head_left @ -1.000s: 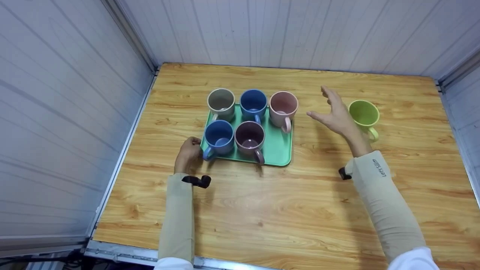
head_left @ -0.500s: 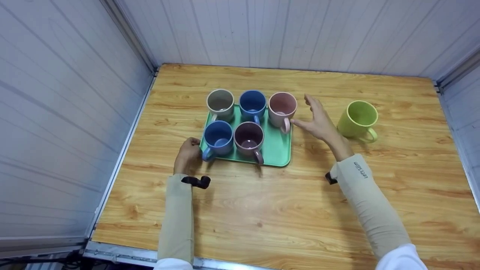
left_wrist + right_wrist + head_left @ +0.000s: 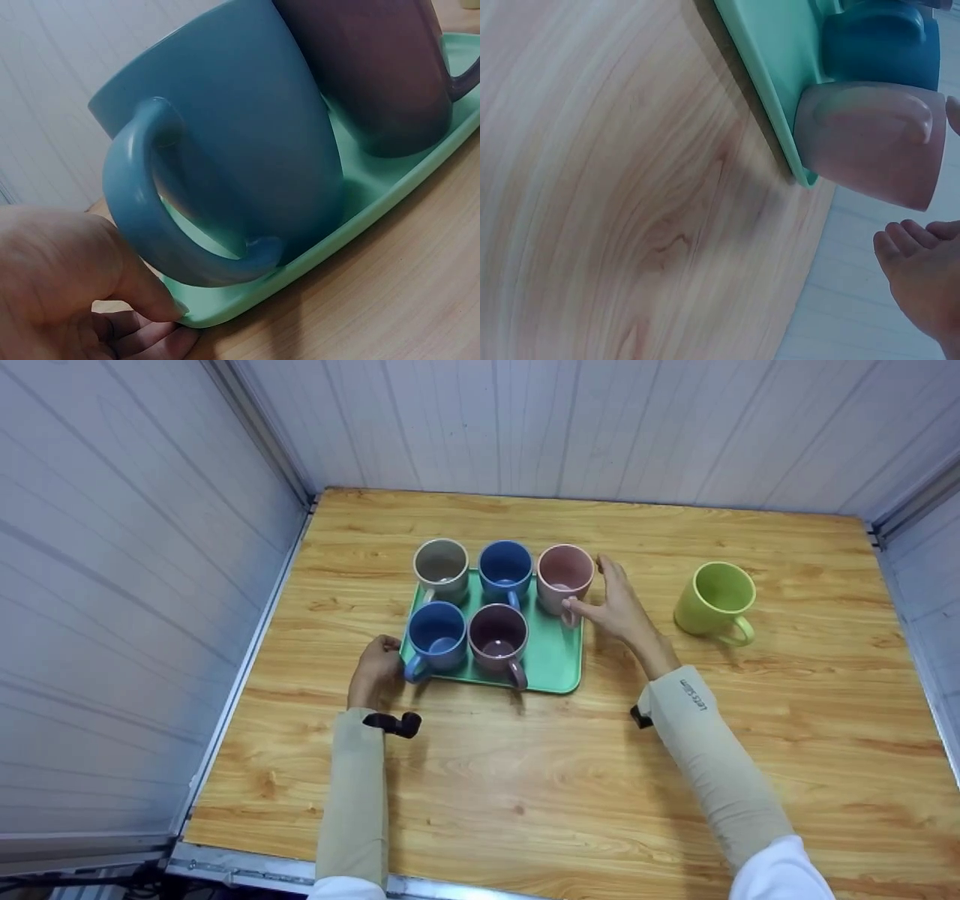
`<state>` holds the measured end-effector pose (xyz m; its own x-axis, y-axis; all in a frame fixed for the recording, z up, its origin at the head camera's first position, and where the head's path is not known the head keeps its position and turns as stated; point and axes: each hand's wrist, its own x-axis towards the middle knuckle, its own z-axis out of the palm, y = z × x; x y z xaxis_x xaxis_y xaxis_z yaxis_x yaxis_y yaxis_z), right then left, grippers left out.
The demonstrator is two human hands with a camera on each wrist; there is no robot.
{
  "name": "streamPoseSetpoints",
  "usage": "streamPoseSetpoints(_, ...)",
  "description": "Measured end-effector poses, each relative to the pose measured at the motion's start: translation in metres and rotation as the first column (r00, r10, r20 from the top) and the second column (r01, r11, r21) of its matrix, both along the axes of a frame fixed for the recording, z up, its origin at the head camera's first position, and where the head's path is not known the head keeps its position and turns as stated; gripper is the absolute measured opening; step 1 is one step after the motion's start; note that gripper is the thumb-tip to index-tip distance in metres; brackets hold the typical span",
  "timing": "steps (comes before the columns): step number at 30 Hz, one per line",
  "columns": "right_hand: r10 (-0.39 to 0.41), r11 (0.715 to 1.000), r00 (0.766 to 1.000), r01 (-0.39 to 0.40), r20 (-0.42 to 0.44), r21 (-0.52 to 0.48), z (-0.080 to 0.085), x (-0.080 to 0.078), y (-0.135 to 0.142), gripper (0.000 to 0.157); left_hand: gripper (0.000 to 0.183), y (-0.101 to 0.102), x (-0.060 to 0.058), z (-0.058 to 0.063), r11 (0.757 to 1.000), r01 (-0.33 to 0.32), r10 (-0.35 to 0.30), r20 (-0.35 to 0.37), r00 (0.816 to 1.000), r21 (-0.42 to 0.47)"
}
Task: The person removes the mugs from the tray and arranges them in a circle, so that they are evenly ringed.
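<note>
Right hand [image 3: 621, 611] moved left to the round pink ceramic mug [image 3: 559, 585], fingers spread just beside it, gripping nothing; mug stood at far-right corner of green rectangular tray [image 3: 555, 660], left hand [image 3: 377, 664] pinching near-left corner.

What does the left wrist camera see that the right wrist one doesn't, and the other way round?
Only the left wrist view: the left hand pinching a tray corner, and the front blue mug beside it. The purple mug shows clearly only here; a sliver at the right view's top edge is too cut off to name.

Only the right wrist view: the right hand, the pink mug near its fingers, and the back blue mug.

Both: the green tray, wooden table and pale wall.
</note>
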<state>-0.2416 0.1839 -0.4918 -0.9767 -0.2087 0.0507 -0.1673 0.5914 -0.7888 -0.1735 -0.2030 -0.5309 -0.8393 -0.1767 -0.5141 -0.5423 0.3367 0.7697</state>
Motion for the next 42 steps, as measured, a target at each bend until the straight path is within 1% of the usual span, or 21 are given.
streamPoseSetpoints(3,-0.027,0.999,1.000,0.027,0.010,-0.036,-0.003,-0.002,-0.005,0.104,0.030,0.000,0.000,-0.001,1.000,-0.013,0.013,-0.004,1.000,0.013)
streamPoseSetpoints(6,-0.039,0.997,0.999,0.038,-0.013,-0.064,-0.005,-0.004,-0.010,0.100,0.029,0.000,0.000,-0.001,0.999,-0.030,0.030,-0.002,1.000,0.027)
streamPoseSetpoints(9,-0.040,0.996,0.998,0.036,-0.042,-0.080,-0.009,-0.006,-0.015,0.095,0.026,0.001,0.002,-0.001,0.994,-0.065,0.064,0.010,0.998,0.090)
streamPoseSetpoints(12,-0.044,0.994,0.997,0.038,-0.058,-0.100,-0.011,-0.007,-0.018,0.090,0.023,0.002,0.002,-0.002,0.989,-0.090,0.089,0.022,0.996,0.114)
streamPoseSetpoints(14,-0.051,0.994,0.997,0.044,-0.063,-0.103,-0.012,-0.007,-0.021,0.090,0.023,0.002,0.003,-0.004,0.989,-0.088,0.087,0.013,0.996,0.121)
streamPoseSetpoints(17,-0.066,0.992,0.996,0.058,-0.065,-0.112,-0.012,-0.007,-0.024,0.090,0.024,0.002,0.004,-0.002,0.988,-0.094,0.092,0.023,0.995,0.122)
streamPoseSetpoints(18,-0.070,0.991,0.995,0.062,-0.065,-0.114,-0.012,-0.007,-0.025,0.091,0.023,0.002,0.004,-0.001,0.987,-0.101,0.097,0.038,0.995,0.127)
streamPoseSetpoints(20,-0.084,0.990,0.994,0.077,-0.063,-0.117,-0.013,-0.007,-0.027,0.093,0.024,0.002,0.005,0.000,0.988,-0.092,0.086,0.050,0.995,0.121)
streamPoseSetpoints(22,-0.104,0.989,0.993,0.097,-0.054,-0.115,-0.013,-0.007,-0.029,0.095,0.026,0.001,0.004,0.000,0.994,-0.061,0.057,0.046,0.997,0.090)
streamPoseSetpoints(26,-0.143,0.987,0.989,0.141,-0.021,-0.078,-0.012,-0.006,-0.032,0.103,0.030,-0.002,0.002,-0.001,0.999,0.002,-0.003,0.025,1.000,0.046)
streamPoseSetpoints(27,-0.151,0.986,0.988,0.150,-0.015,-0.068,-0.011,-0.005,-0.033,0.104,0.030,-0.002,0.002,-0.001,0.998,-0.005,0.003,0.028,1.000,0.070)
streamPoseSetpoints(33,-0.160,0.986,0.987,0.160,-0.013,-0.049,-0.011,-0.007,-0.035,0.106,0.026,-0.002,0.003,0.000,0.993,-0.033,0.029,0.034,0.999,0.112)
streamPoseSetpoints(42,-0.183,0.982,0.980,0.178,-0.084,-0.065,-0.014,-0.010,-0.035,0.098,0.026,-0.001,0.002,0.002,0.995,-0.038,0.035,0.032,0.999,0.090)
